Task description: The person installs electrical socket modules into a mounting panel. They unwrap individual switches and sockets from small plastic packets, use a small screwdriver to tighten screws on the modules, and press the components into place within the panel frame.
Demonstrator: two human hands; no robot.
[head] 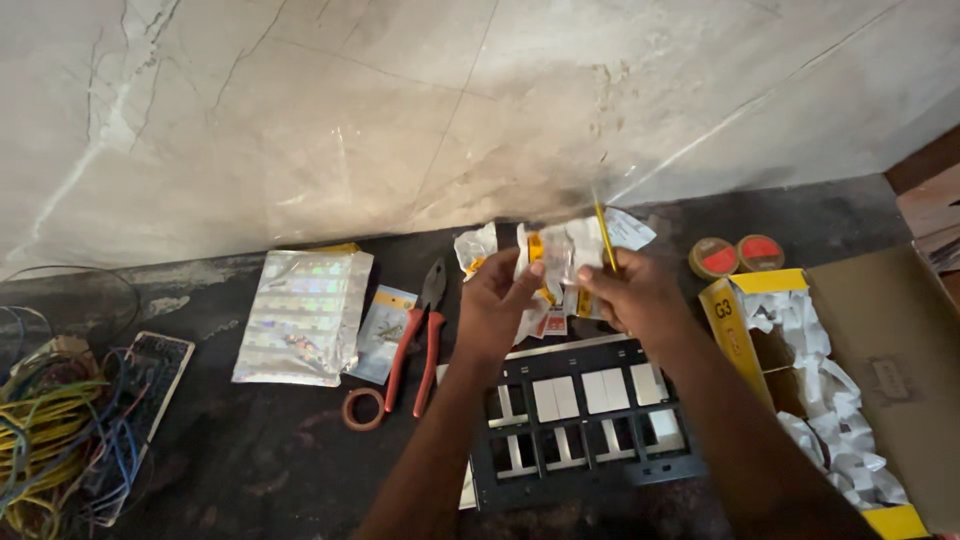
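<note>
Dark floor (pixel 260 470) meets pale marble wall (pixel 400 110). Black switch frame (pixel 580 420) lies flat, long axis left-right (several white modules fitted). Just above it, left hand (pixel 495 300) and right hand (pixel 632 290) pinch a crumpled white-and-orange wrapper (pixel 560 255), fingers curled closed on it; right also grips a thin yellow stick (pixel 606 240), near-upright.

Bare floor lies between pliers (pixel 418 330) and wire bundle (pixel 55 430); cardboard box (pixel 860 370) blocks the right.
</note>
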